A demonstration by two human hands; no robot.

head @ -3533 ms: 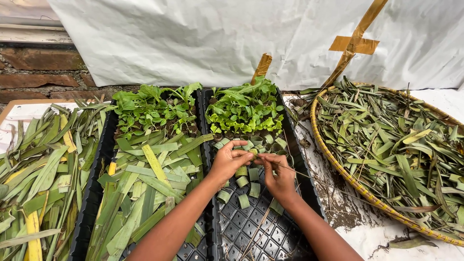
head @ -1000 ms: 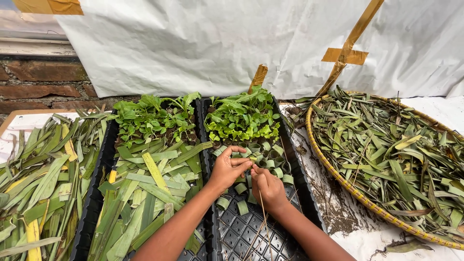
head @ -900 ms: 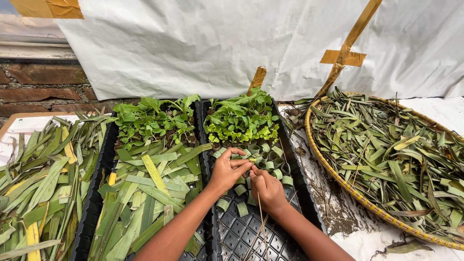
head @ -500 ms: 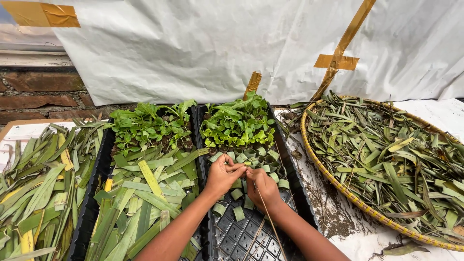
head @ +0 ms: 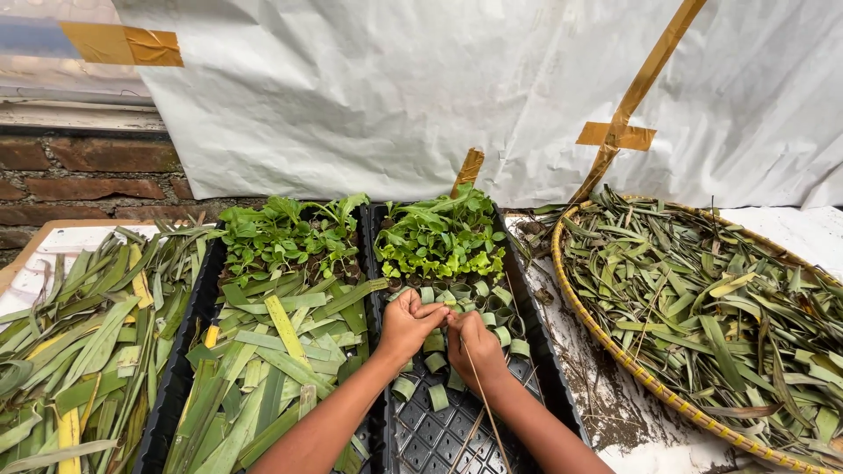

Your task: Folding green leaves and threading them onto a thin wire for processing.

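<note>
Now, hands: the left hand [head: 409, 321] and the right hand [head: 472, 342] meet knuckle to knuckle at lower centre of the frame, over the black seedling tray [head: 536, 351].
Left fingers: curled in together; they seem to pinch a small piece of green leaf against the right hand, though what exactly they grip is hidden.
Right fingers: folded shut around a thin pale sliver of stick [head: 485, 409] that runs down along the wrist toward the bottom edge.
Leaf rings [head: 436, 362]: small rolled cups of green leaf sit in the tray cells just around and below both hands; more stand in rows right above the hands.
Seedlings [head: 443, 235]: leafy green plants fill the upper end of this tray, near the white sheet [head: 421, 88].
Second tray [head: 180, 377]: just left of the first, seedlings at its top, long cut leaf strips [head: 272, 351] heaped over the rest.
Far left: another pile of long green and yellow leaves [head: 79, 342] on a pale board.
Right: a wide round woven basket [head: 606, 338] heaped with dried narrow leaves, well apart from the hands.
Background: brick wall at upper left, brown tape strips on the sheet.
</note>
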